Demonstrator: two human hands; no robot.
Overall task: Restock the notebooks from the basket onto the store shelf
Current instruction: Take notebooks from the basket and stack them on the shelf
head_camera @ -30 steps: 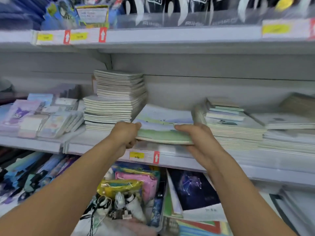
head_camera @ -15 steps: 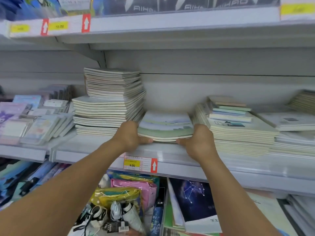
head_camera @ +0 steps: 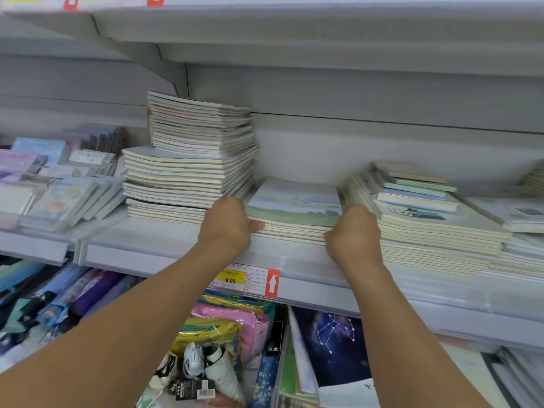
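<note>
A small stack of notebooks with a pale landscape cover lies on the white store shelf, in the gap between two taller piles. My left hand grips the stack's near left corner, thumb against the page edges. My right hand grips its near right corner with curled fingers. The tall two-tier pile of notebooks stands just left of it, and a wider pile topped by small pads lies just right. The basket is out of view.
A price label reading 6.00 sits on the shelf's front rail. Small wrapped notepads fill the shelf section at left. Below hang pouches, a starry blue notebook and umbrellas. An upper shelf overhangs.
Both hands have pushed the landscape-cover stack further back into the gap between the piles, and it now lies flat on the shelf. The camera has come closer.
</note>
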